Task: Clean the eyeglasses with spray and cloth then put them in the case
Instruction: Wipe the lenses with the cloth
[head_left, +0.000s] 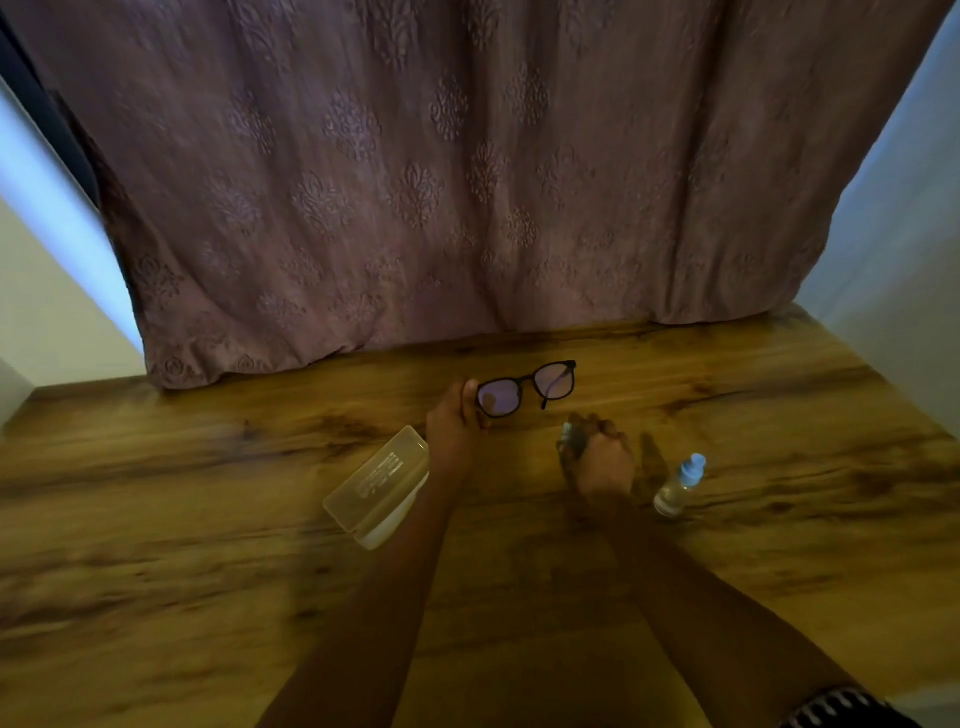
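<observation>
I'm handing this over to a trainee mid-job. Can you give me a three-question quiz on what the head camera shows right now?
1. True or false: the black-framed eyeglasses lie inside the translucent plastic case.
2. Which hand holds the eyeglasses? A) left hand B) right hand
3. Fill in: the small clear spray bottle with the blue cap stands on the wooden table beside the ____ hand.

Key: 1 false, the left hand's grip holds them by one lens rim above the table; 2 A; 3 right, which is closed on a small dark item, probably the cloth.
</observation>
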